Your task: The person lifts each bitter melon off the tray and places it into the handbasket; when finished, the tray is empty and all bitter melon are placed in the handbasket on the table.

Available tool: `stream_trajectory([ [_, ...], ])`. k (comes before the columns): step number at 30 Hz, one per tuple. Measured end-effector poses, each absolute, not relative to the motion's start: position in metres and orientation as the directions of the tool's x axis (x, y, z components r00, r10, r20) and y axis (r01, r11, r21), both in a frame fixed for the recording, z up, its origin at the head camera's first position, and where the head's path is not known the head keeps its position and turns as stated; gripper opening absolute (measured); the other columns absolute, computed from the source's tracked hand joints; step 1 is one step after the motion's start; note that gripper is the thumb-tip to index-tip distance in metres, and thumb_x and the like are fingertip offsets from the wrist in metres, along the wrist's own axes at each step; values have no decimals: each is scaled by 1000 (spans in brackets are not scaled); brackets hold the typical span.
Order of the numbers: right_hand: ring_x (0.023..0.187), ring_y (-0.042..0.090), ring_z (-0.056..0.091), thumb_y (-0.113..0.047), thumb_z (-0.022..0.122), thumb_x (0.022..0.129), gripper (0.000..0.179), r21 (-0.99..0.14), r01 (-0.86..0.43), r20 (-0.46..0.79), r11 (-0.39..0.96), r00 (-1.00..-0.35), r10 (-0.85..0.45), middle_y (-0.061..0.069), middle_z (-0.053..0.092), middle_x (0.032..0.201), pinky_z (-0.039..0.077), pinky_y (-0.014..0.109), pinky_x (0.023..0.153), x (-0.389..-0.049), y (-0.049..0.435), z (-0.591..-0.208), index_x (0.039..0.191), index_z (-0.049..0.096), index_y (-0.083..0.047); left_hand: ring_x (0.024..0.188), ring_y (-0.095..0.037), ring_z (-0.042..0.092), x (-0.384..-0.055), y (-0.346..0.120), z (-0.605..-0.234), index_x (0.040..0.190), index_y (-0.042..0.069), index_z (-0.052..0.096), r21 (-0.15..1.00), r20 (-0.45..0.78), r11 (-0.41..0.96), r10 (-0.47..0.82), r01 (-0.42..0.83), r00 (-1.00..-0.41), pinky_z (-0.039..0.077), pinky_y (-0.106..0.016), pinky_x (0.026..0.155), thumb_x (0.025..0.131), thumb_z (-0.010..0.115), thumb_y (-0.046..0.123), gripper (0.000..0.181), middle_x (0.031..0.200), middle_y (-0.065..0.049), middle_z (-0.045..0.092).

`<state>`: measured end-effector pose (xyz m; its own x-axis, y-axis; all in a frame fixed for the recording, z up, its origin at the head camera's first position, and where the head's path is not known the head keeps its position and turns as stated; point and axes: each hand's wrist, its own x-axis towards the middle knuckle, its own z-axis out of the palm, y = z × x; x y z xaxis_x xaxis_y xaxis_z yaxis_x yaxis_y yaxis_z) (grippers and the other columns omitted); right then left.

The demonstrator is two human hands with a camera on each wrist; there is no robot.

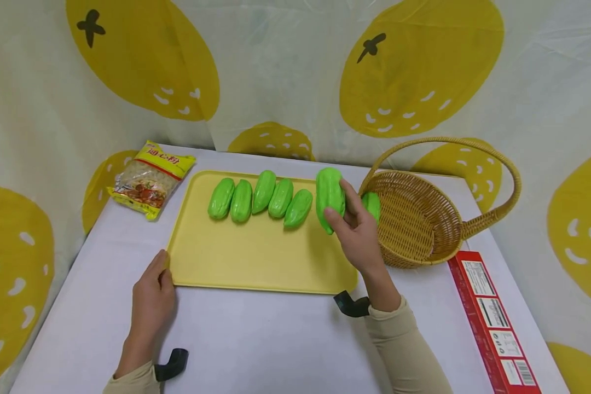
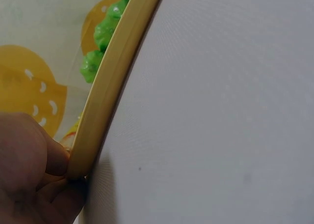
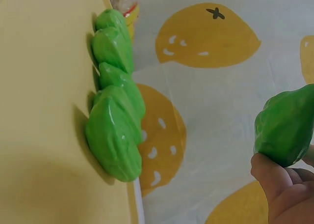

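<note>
My right hand (image 1: 361, 238) holds a green ridged gourd-like vegetable (image 1: 329, 197) above the right part of the yellow tray (image 1: 256, 257). Thumb and fingers pinch it from its right side; the right wrist view shows this vegetable (image 3: 284, 126) raised off the tray. With my left hand (image 1: 152, 295) I grip the tray's near left corner, the thumb over the rim (image 2: 93, 121). Several matching green vegetables (image 1: 241, 201) lie side by side in a row along the tray's far side. Another green vegetable (image 1: 372, 205), partly hidden behind my right hand, is at the basket's left side.
A wicker basket (image 1: 445, 191) with a tall handle stands right of the tray. At the back left lies a yellow-and-clear food packet (image 1: 150, 178). A long red box (image 1: 492, 323) runs along the table's right side. A fruit-print cloth (image 1: 285, 71) hangs behind the white table.
</note>
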<state>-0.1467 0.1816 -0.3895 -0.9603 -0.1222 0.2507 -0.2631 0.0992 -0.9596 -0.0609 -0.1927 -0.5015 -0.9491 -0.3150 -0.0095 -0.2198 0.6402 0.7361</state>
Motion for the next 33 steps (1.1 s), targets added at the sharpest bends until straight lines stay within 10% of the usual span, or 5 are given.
stream_trajectory([
  [33,116,3,57,-16,63,101,60,-955,-34,115,294,-957,265,10,45,159,52,4,87,-130,279,-405,157,41,-20,152,-38,35,-60,-192,-498,157,-2,32,739,-11,638,-309,-215,-951,36,-57,120,107,40,1,51,163,-20,35],
])
